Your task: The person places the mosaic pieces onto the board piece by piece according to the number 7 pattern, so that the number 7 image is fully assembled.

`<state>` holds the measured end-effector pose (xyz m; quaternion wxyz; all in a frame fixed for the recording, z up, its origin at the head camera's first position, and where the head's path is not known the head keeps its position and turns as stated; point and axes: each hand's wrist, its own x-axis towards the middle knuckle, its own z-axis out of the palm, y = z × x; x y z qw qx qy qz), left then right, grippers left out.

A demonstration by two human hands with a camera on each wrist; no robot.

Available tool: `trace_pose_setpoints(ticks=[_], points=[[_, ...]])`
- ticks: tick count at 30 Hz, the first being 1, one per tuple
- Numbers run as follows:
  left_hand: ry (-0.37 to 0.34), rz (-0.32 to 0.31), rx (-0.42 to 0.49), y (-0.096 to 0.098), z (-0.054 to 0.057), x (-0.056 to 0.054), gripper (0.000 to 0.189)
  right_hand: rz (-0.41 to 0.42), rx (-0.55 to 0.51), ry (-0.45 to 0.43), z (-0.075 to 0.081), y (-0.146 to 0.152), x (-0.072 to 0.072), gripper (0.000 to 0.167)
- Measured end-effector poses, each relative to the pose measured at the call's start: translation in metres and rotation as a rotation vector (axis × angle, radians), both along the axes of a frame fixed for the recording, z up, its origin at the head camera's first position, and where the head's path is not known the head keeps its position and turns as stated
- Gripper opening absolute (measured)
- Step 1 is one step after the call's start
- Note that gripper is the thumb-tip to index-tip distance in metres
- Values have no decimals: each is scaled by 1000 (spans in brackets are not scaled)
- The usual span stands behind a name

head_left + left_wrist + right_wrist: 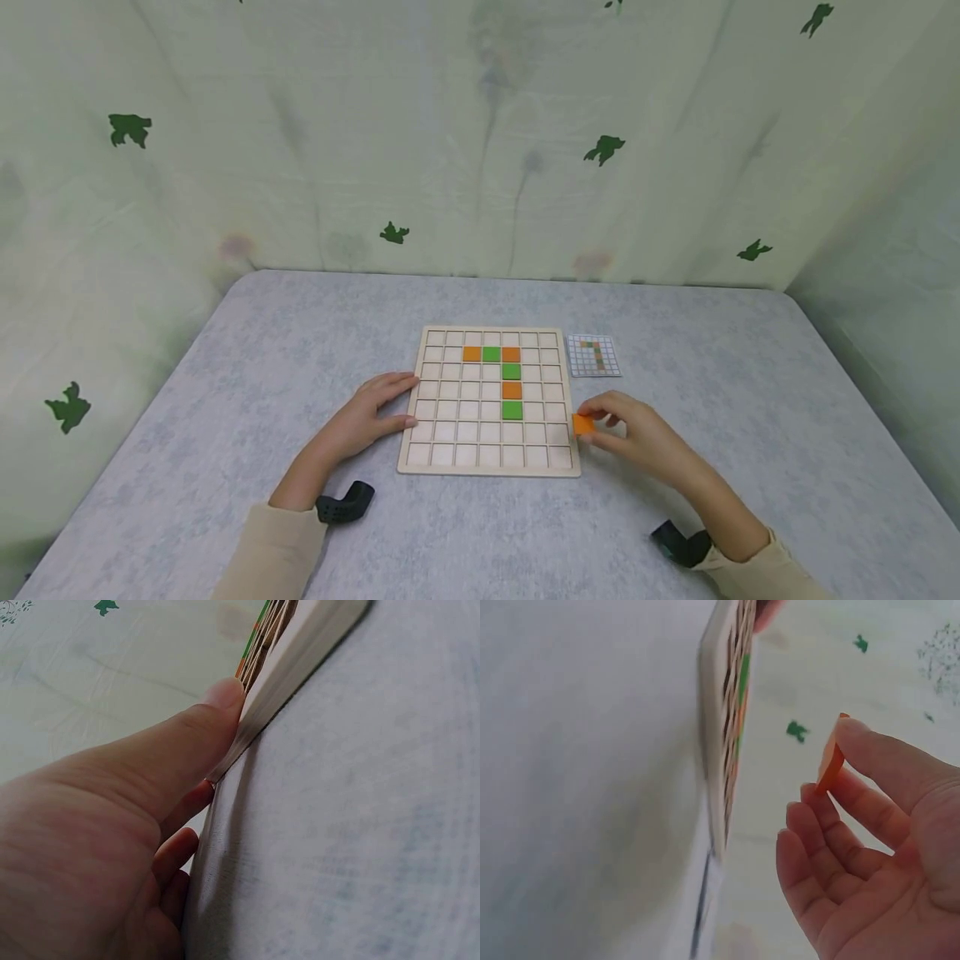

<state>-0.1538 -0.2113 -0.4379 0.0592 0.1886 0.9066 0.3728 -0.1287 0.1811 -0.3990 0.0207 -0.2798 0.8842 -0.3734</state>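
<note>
A wooden grid board (pixel 442 454) lies flat on the table. Orange and green square tiles form a short row near its far side and a column running toward me, one of them a green tile (pixel 512 410). At the board's left edge my left hand (pixel 367 421) rests with its thumb and fingertips touching the rim, fingers spread; in the left wrist view the thumb (pixel 172 750) lies against the side. My right hand (pixel 637 429) pinches an orange square tile (pixel 582 424) between thumb and fingers beside the right edge. The right wrist view shows that orange tile (pixel 829 761) tilted, above the table.
A small pattern card (pixel 593 356) with a printed grid and coloured squares lies right of the board's far corner. Grey-blue table surface (pixel 300 317) surrounds the board. Behind it hangs a pale curtain (pixel 450 150) with green leaf shapes. Both wrists wear black devices.
</note>
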Motion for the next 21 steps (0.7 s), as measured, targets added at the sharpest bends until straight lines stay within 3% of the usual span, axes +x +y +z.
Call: trace_pose_setpoints(ticks=[9, 16, 21], points=[[1, 4, -3, 1, -1, 0, 67, 122, -57, -49, 3, -47, -12, 27], [-2, 0, -8, 1, -1, 0, 66, 120, -13, -120, -9, -67, -16, 26], [-2, 2, -10, 1, 0, -1, 66, 102, 52, -101, -18, -72, -16, 24]])
